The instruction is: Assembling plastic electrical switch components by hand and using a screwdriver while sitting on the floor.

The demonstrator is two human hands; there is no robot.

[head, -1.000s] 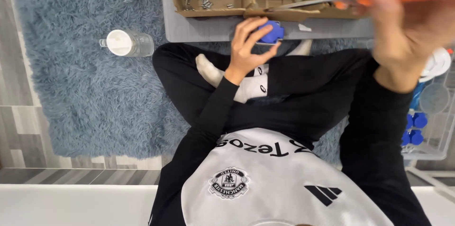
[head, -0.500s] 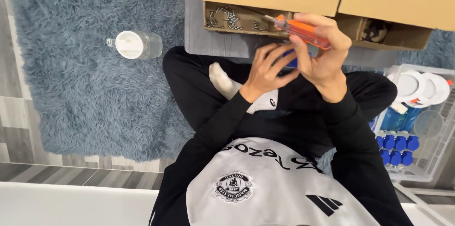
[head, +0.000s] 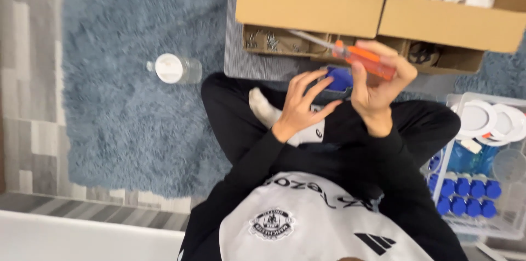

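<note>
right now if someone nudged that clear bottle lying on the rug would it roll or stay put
The bottle lies on its side, so its round body could roll. The shaggy blue rug would probably stop it quickly. It looks like thin clear plastic with a white cap, likely light and easy to lift; how full it is cannot be told. Neither hand is near it.
</note>
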